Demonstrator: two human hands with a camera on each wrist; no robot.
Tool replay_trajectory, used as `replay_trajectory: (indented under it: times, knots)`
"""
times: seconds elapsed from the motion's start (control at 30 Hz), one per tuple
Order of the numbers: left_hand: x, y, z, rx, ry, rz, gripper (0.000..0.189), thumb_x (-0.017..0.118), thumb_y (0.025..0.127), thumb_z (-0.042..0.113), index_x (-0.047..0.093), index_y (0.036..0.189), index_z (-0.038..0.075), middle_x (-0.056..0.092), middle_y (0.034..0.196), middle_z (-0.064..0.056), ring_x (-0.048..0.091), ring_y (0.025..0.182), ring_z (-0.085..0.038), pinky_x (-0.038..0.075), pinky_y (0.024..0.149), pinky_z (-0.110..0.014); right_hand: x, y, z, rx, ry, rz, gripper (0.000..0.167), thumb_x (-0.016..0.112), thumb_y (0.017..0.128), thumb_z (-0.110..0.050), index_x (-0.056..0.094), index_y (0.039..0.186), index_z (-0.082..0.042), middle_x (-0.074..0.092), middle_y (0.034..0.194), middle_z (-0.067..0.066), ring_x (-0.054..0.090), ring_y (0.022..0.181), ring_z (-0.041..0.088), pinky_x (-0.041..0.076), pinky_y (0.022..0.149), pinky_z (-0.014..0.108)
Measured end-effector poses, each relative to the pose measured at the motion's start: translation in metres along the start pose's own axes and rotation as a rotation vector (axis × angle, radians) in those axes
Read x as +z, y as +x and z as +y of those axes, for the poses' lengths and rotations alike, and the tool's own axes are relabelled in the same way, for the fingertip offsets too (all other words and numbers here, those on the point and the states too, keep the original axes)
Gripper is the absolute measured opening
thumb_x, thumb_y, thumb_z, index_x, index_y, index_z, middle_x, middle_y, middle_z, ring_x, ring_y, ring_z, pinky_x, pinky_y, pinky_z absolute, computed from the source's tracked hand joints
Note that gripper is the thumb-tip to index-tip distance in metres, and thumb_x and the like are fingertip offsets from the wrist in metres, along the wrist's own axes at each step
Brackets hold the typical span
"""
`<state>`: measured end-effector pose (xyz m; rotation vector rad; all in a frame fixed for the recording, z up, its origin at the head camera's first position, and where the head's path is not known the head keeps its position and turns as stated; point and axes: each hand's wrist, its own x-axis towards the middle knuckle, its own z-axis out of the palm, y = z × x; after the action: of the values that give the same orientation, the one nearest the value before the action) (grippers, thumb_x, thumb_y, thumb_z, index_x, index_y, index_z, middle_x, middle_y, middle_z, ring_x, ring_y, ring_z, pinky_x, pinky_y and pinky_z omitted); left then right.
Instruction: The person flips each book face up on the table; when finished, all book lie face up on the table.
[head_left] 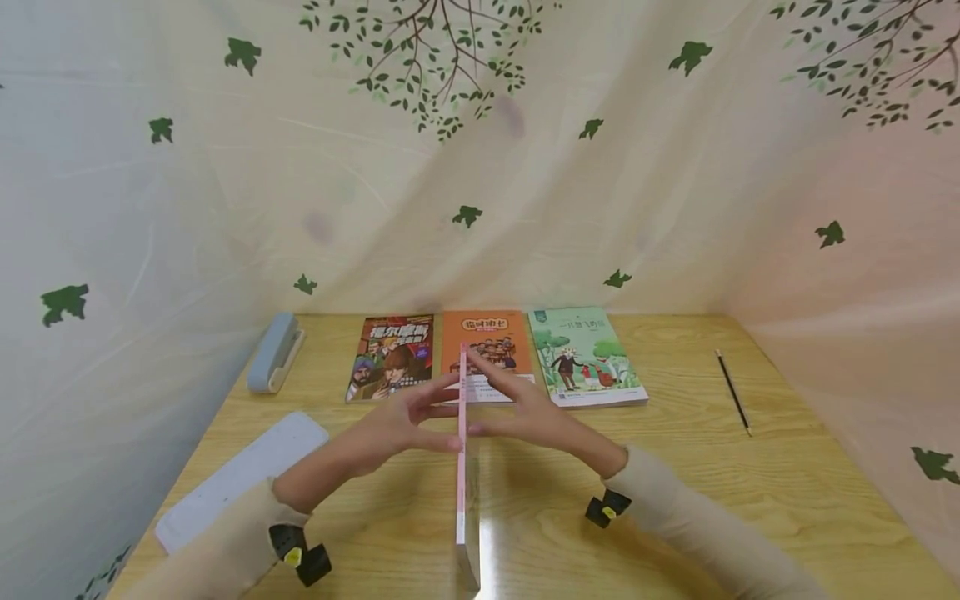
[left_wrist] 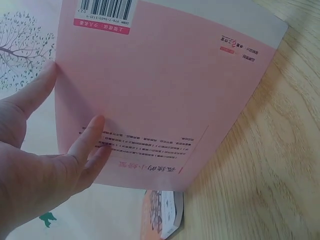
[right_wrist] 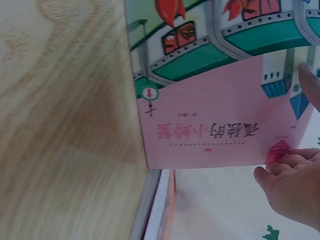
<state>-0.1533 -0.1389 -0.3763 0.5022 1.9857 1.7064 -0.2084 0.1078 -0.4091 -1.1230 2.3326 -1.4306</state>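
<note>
A pink book stands upright on its edge at the table's middle, its narrow side facing up. My left hand touches one side with spread, nearly straight fingers; its thumb is at the book's upper edge. In the left wrist view that side is the pink back cover with a barcode. Across the book, my right hand touches the other side, its fingertips near the far end. The right wrist view has the illustrated front cover, with a pink title area and a green band.
Three books lie flat in a row at the back: a dark comic-style one, an orange one and a green one. A blue-grey stapler-like object and white flat case lie left, a pencil right.
</note>
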Motion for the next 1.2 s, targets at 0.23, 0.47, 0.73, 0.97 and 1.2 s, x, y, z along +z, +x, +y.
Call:
replay_trajectory:
  times: [0.23, 0.47, 0.73, 0.97, 1.2]
  knots:
    - [-0.005, -0.006, 0.002, -0.023, -0.001, -0.006, 0.095, 0.081, 0.088, 0.021, 0.024, 0.164, 0.024, 0.026, 0.169, -0.009, 0.036, 0.15, -0.037, 0.046, 0.114, -0.051, 0.009, -0.003, 0.007, 0.086, -0.06, -0.043, 0.098, 0.082, 0.085, -0.041, 0.02, 0.162, -0.039, 0.024, 0.169, -0.003, 0.031, 0.152, 0.035, 0.033, 0.121, 0.06]
    - [-0.007, -0.009, 0.002, -0.039, 0.009, 0.013, 0.093, 0.08, 0.089, 0.021, 0.024, 0.163, 0.021, 0.028, 0.168, -0.011, 0.037, 0.149, -0.039, 0.047, 0.113, -0.051, 0.013, -0.003, 0.018, 0.087, -0.085, -0.063, 0.094, 0.084, 0.084, -0.037, 0.029, 0.16, -0.038, 0.033, 0.166, -0.001, 0.036, 0.151, 0.032, 0.033, 0.119, 0.064]
    - [-0.01, -0.013, 0.0, -0.048, 0.017, 0.046, 0.092, 0.081, 0.089, 0.022, 0.026, 0.163, 0.017, 0.027, 0.168, -0.015, 0.038, 0.148, -0.042, 0.046, 0.113, -0.054, 0.018, 0.0, 0.027, 0.138, -0.117, -0.111, 0.095, 0.085, 0.083, -0.036, 0.03, 0.16, -0.039, 0.035, 0.166, 0.001, 0.035, 0.152, 0.031, 0.032, 0.12, 0.063]
    - [-0.015, -0.015, -0.003, -0.043, -0.003, 0.043, 0.092, 0.08, 0.089, 0.019, 0.025, 0.163, 0.015, 0.025, 0.168, -0.015, 0.037, 0.148, -0.044, 0.046, 0.113, -0.054, 0.023, 0.003, 0.03, 0.168, -0.12, -0.151, 0.097, 0.086, 0.083, -0.027, 0.028, 0.162, -0.031, 0.033, 0.167, 0.002, 0.031, 0.154, 0.031, 0.029, 0.122, 0.061]
    - [-0.02, -0.017, -0.009, -0.056, -0.019, 0.039, 0.092, 0.079, 0.089, 0.019, 0.024, 0.163, 0.016, 0.027, 0.168, -0.013, 0.035, 0.149, -0.044, 0.044, 0.115, -0.056, 0.026, 0.004, 0.032, 0.191, -0.142, -0.183, 0.1, 0.087, 0.08, -0.02, 0.029, 0.162, -0.023, 0.032, 0.167, 0.004, 0.03, 0.154, 0.031, 0.029, 0.123, 0.058]
